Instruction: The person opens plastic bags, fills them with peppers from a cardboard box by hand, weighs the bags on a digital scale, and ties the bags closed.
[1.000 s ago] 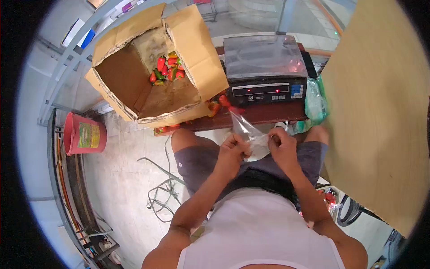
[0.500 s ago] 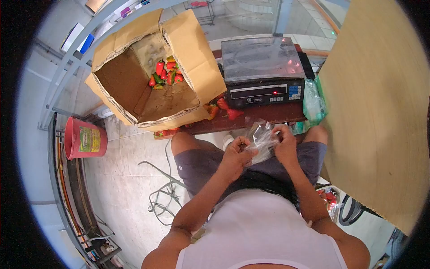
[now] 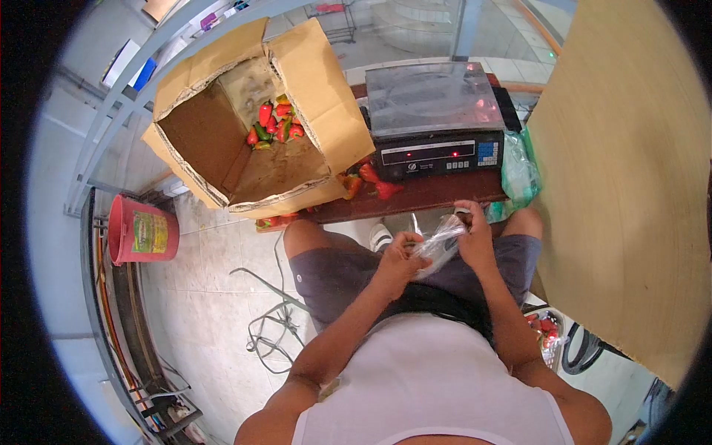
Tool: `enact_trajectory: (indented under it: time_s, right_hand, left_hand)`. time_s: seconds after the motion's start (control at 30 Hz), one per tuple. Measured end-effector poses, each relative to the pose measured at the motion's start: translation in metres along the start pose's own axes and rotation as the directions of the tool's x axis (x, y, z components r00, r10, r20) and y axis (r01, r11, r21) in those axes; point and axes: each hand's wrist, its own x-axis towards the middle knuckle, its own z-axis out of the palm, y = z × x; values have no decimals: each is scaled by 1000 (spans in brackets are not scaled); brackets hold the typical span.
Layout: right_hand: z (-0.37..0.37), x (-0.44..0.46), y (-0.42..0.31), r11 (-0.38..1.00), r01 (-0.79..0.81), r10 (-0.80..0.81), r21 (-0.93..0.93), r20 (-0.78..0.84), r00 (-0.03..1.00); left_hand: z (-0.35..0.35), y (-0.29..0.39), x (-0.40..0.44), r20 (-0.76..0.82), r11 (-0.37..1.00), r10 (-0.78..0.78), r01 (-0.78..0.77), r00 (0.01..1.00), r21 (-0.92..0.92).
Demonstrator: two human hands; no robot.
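A clear plastic bag (image 3: pixel 440 242) is stretched between my two hands above my lap, and it looks crumpled. My left hand (image 3: pixel 401 259) has its fingers closed on the bag's left side. At the bag's right edge, my right hand (image 3: pixel 475 232) pinches the plastic between thumb and fingers. Beyond the hands a digital scale (image 3: pixel 437 119) rests on a dark red bench (image 3: pixel 445 190). Left of the scale, a tilted cardboard box (image 3: pixel 326 96) holds several red, green and orange peppers (image 3: pixel 282 126). A few more red peppers (image 3: pixel 384 188) lie on the bench beside the box.
A green plastic bag (image 3: pixel 521 174) lies right of the scale. A wooden board (image 3: pixel 623 163) stands along the right side. On the floor at left are a red bucket (image 3: pixel 144 228) and a tangled green strap (image 3: pixel 276 326). A basket of peppers (image 3: pixel 547 334) sits low at right.
The clear bag has been drawn narrower and bunched between the hands. My left hand has shifted slightly right, and the right hand has risen a little. Another red light shows on the scale's display.
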Motion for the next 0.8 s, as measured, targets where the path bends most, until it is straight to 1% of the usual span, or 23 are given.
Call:
enact_trajectory:
  time_s: [0.03,0.07,0.1,0.13,0.17,0.2,0.23,0.27,0.3,0.33,0.37,0.4,0.43,0.47,0.5,0.53,0.57,0.63,0.67,0.73,0.77,0.8]
  right_hand:
    - [2,-2,-9,927,-187,156,326,120,980]
    - [3,-6,-20,717,-378,257,586,281,925]
    - [0,-6,-26,517,-485,280,706,396,875]
    - [-2,-5,-32,286,-580,298,763,505,810]
    - [-7,-3,-34,164,-615,305,771,553,775]
    - [-11,-2,-34,40,-641,306,766,602,738]
    - [-18,-1,-32,-67,-607,227,792,604,764]
    - [-19,-1,-30,237,-565,185,790,534,825]
    - [-20,0,-28,518,-458,115,722,472,874]
    - [-20,1,-26,749,-300,26,590,426,904]
    - [-21,1,-24,907,-108,-72,406,403,912]
    - [-21,2,-24,977,102,-172,189,404,899]
    - [-22,2,-24,951,307,-261,-42,426,866]
    - [-20,-1,-25,939,306,-230,-159,371,900]
    - [-15,-3,-33,914,298,-208,-275,312,927]
    - [-10,-3,-42,878,283,-195,-385,251,948]
    - [-7,-5,-51,851,260,-145,-456,272,951]
    - [-2,-8,-67,779,220,-42,-587,302,952]
    - [0,-7,-64,738,231,-46,-634,294,955]
    - [5,-1,-56,645,258,-61,-720,287,956]
    - [2,6,-55,655,245,-59,-715,275,960]
    - [-3,14,-52,666,229,-54,-710,260,964]
  left_hand:
    - [-7,-5,7,-112,950,129,-91,985,300]
    - [-15,-11,15,-177,804,281,-130,943,581]
    - [-18,-5,22,-225,847,267,-117,937,519]
    - [-21,0,25,-264,959,165,-92,950,269]
    - [-24,5,27,-273,998,52,-55,961,-4]
    - [-24,13,24,-253,961,-61,-12,966,-276]
    - [-27,16,20,-181,906,-67,-16,981,-423]
    - [-27,14,20,-135,870,-60,-15,989,-493]
    - [-28,12,19,-89,830,-47,-10,995,-558]
    - [-28,10,19,-42,784,-31,-2,999,-621]
    - [-28,9,17,34,794,40,-11,999,-608]
    - [-26,10,14,111,802,109,-21,988,-597]
    - [-23,12,11,190,809,174,-30,966,-587]
    - [-19,12,9,186,964,220,-184,958,-194]
    - [-13,12,7,204,921,267,-312,942,235]
    - [-3,21,2,238,689,304,-386,922,614]
    - [6,34,-4,134,554,302,-288,944,781]
    - [5,15,11,95,350,485,-292,869,890]
    - [3,5,17,90,245,570,-274,817,930]
    - [12,19,8,105,103,362,-152,926,983]
    - [14,25,6,92,21,253,-100,963,995]
    - [14,24,5,112,8,177,-115,978,993]
